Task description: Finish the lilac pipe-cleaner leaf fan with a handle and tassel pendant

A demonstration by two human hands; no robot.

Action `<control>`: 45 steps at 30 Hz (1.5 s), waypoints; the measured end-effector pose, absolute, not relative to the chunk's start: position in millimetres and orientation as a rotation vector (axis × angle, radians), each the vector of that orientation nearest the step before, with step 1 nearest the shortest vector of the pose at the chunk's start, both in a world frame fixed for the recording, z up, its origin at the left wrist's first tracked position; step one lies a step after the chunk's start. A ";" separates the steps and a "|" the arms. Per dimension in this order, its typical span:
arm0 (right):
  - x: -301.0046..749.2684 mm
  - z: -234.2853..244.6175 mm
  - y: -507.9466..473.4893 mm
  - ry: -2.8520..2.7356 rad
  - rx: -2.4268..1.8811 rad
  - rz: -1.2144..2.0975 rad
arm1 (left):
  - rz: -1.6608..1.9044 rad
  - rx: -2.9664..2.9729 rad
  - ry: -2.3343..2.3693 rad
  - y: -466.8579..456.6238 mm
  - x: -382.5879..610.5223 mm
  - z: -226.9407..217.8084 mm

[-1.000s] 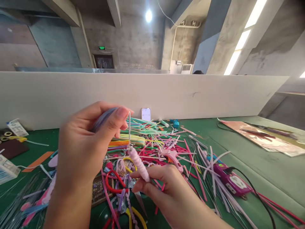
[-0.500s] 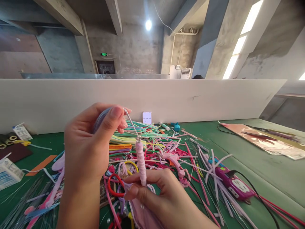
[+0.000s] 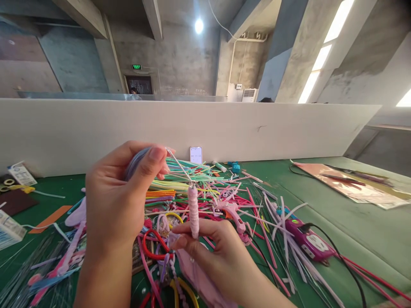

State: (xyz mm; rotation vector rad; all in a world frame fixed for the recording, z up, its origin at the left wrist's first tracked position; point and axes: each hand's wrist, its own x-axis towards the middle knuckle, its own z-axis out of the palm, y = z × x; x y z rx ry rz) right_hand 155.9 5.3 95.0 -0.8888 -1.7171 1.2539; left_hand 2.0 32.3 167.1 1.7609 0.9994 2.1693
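Observation:
My left hand (image 3: 118,201) is closed, with thumb and fingers pinching the upper end of a thin bare wire (image 3: 180,162) and wrapped round something purple-grey that I cannot make out. The wire runs down to a pale pink fuzzy coil (image 3: 193,210), standing upright. My right hand (image 3: 218,254) is closed and pinches the lower end of that pink coil. Both hands hover above a heap of coloured pipe cleaners (image 3: 205,192) on the green table (image 3: 337,214).
A white partition (image 3: 224,128) closes the table's far side, with a phone (image 3: 195,154) leaning on it. A pink glue gun (image 3: 233,211) lies right of my hands, a purple power strip (image 3: 308,241) with black cable further right, a shiny pink sheet (image 3: 349,184) at far right, and small boxes (image 3: 13,201) at far left.
The pink coil has swung from a leftward tilt to upright. The wire, vertical a second ago, now slants from my left fingers to the coil's top. My right hand regripped its base.

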 end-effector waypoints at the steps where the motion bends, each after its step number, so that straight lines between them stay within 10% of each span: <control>1: 156.1 93.0 5.6 -1.729 -0.900 1.214 | 2.175 1.730 0.964 31.8 2.6 167.3; 45: 198.9 81.5 15.0 -1.585 -1.060 0.796 | 2.135 1.754 0.776 49.8 11.2 164.1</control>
